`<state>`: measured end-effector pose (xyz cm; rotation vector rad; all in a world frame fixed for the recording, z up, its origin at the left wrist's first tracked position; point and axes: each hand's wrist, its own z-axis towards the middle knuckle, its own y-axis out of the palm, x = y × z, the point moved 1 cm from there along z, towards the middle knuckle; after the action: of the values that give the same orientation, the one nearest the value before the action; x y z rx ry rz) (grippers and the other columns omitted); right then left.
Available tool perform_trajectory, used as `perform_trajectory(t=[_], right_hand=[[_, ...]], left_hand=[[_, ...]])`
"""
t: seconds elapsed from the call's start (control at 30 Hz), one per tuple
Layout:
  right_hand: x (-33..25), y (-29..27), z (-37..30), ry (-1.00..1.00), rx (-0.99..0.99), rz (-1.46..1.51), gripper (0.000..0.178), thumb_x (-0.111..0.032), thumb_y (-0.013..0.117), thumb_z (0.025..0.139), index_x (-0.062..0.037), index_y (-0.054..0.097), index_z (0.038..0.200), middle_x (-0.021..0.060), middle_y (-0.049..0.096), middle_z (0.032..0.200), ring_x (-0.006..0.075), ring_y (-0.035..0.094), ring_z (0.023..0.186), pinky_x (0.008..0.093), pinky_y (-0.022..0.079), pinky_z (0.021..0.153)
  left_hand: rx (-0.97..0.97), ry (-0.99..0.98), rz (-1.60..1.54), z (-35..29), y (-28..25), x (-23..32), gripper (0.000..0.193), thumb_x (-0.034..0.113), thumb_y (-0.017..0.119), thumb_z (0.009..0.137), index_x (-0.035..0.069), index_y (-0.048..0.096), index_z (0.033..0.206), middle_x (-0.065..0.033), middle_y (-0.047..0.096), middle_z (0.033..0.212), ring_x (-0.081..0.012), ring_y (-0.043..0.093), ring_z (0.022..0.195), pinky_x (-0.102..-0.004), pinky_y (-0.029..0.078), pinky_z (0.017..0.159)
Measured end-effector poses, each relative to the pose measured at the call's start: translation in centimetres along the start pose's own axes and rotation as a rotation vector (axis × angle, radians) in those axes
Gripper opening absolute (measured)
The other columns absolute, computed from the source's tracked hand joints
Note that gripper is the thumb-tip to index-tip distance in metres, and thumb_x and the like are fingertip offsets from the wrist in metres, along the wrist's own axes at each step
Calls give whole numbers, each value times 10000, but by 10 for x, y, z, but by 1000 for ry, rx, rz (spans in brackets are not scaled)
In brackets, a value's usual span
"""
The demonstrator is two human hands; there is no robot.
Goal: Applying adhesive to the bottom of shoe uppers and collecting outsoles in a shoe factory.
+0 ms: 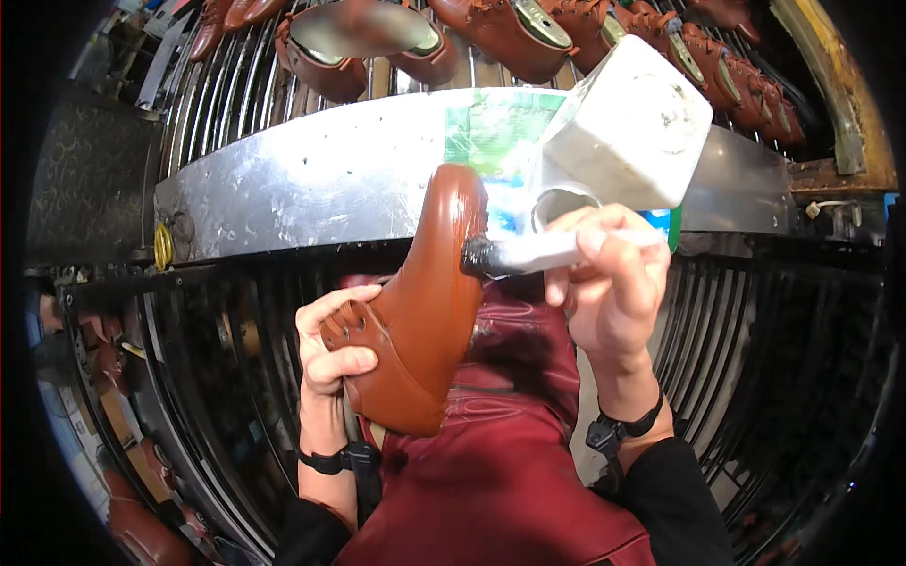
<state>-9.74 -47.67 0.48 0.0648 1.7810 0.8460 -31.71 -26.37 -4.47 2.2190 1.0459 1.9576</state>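
My left hand (pixel 330 351) grips a brown leather shoe upper (pixel 425 302) by its laced heel end, toe pointing up and away. My right hand (pixel 609 283) holds a white-handled brush (pixel 538 251) level, its dark bristle tip touching the right side of the shoe near the toe. A dark red apron (pixel 500 453) covers my lap below both hands. Black straps sit on both wrists.
A shiny metal shelf (pixel 302 193) runs across just beyond the shoe, with a white plastic container (pixel 628 127) and a round open pot (pixel 562 203) on it. Several brown shoes (pixel 510 33) sit on a barred rack behind. Curved metal bars (pixel 755 358) surround me.
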Motion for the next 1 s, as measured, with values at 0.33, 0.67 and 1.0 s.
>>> perform_trajectory(t=[0.33,0.67,1.0], right_hand=[[31,14,-94,-228,-305,-411,105,3,679,913,82,681,982,282,749,1009,202,725,707,305,600,635],[6,32,-92,-55,-208,-386,97,10,752,874,89,724,924,170,771,896,145,697,721,251,544,657],[-20,40,-83,-388,-562,-625,220,-21,761,773,62,693,965,256,751,1002,315,750,935,413,604,862]], left_hand=[[-35,59,-139,19,-10,-14,684,230,780,842,-139,580,1382,-210,707,1265,-283,716,1130,-399,550,1034],[18,44,-96,28,-10,2,517,229,678,952,-73,572,1358,-130,720,1074,-195,716,922,-321,580,826],[119,-7,-482,22,14,7,379,200,591,1034,-31,605,1335,-153,718,1180,-257,729,1044,-390,611,912]])
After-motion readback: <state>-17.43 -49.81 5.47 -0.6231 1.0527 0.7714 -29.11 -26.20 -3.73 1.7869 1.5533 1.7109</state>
